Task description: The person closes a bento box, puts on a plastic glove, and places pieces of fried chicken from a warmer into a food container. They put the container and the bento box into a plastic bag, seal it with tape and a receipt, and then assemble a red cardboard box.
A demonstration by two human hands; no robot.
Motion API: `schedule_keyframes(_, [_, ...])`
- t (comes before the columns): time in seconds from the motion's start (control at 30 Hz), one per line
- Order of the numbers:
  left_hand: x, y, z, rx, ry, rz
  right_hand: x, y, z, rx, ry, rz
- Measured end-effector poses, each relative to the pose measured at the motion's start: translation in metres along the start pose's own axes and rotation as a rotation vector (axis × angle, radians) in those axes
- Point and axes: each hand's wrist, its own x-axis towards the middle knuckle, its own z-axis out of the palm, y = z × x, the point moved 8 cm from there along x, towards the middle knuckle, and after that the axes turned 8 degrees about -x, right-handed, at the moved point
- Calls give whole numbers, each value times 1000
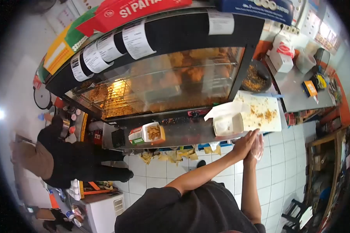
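My left hand (245,145) lies against my right hand (256,146) just over the counter's front edge. The left fingers look straight and flat, pointing up and to the right. A clear plastic glove appears to cover my right hand, whose fingers are partly hidden behind the left. Just beyond both hands lies a white cutting board (275,123) strewn with brown fried crumbs. Beside it on the left, an open white paper box (223,126) has its lid folded back and a few specks inside. Farther left on the counter stands a red-and-green carton (152,132) filled with brown fried pieces.
A glass warming cabinet (155,85) with fried food runs behind the counter (179,132). A dark bowl of crumbs (256,76) sits behind the board. At left, another person (66,151) in dark clothes stands at a worktop. A black stool (297,213) is at lower right.
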Motion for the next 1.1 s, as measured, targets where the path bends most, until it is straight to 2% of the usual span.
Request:
schedule_keyframes(0.07, [14,-11,8,50,-11,-47,-4,-12,6,-134,4,-114])
schedule_keyframes(0.13, [26,-23,9,-66,-8,-50,-24,-28,12,108,155,-46])
schedule_keyframes(0.17, [31,-25,8,-174,-24,-61,-26,-35,8,100,145,-58])
schedule_keyframes(0.23, [42,-31,-8,-176,74,-28,-33,-67,27,-739,-110,-346])
schedule_keyframes(0.3, [51,-53,-47,-163,344,31,-73,-98,50,-547,-228,-301])
schedule_keyframes(0.37, [64,-67,-83,-106,283,-144,-92,-142,58,-582,-227,-315])
schedule_keyframes(0.43, [60,-41,-112,-173,177,-120,-76,-182,60,-901,42,-599])
schedule_keyframes(0.47, [57,-30,-110,-276,86,-108,-53,-179,64,-733,19,-478])
schedule_keyframes(0.5, [52,-19,-109,-378,-4,-91,-18,-161,59,-572,-79,-514])
schedule_keyframes(0.53, [47,-7,-114,-407,-74,-62,24,-133,44,-621,-213,-380])
schedule_keyframes(0.57, [41,8,-136,-381,-83,-27,47,-131,42,-510,-211,-247])
schedule_keyframes(0.6, [41,19,-175,-226,97,170,73,-136,39,-476,-157,-358])
schedule_keyframes(0.63, [37,28,-213,-65,277,361,111,-132,25,-740,-26,-481])
schedule_keyframes(0.67, [25,24,-251,142,484,400,138,-128,24,-610,-31,-372])
schedule_keyframes(0.7, [12,19,-285,356,686,430,171,-127,24,-754,-11,-451])
schedule_keyframes(0.73, [12,11,-307,466,719,481,214,-107,24,-661,-6,-349])
schedule_keyframes(0.77, [12,0,-326,579,749,535,249,-93,35,-799,-110,-351])
schedule_keyframes(0.8, [14,-22,-343,585,755,528,256,-96,66,-594,-269,-411])
schedule_keyframes(0.83, [18,-40,-344,914,701,563,255,-111,95,-969,-224,-645])
schedule_keyframes(0.87, [21,-47,-344,1245,631,591,265,-106,102,-1098,-219,-667])
schedule_keyframes(0.9, [17,-53,-354,1253,641,587,276,-102,109,-1231,-212,-692])
schedule_keyframes(0.93, [12,-54,-361,1310,668,587,292,-95,110,-865,-352,-567])
schedule_keyframes(0.97, [5,-55,-367,1362,687,587,278,-106,112,-869,-360,-570])
schedule_keyframes(1.03, [-16,-67,-399,1327,714,574,247,-117,101,-724,-352,-308])
schedule_keyframes(1.1, [-47,-74,-439,1258,719,552,203,-133,98,-644,-333,-266])
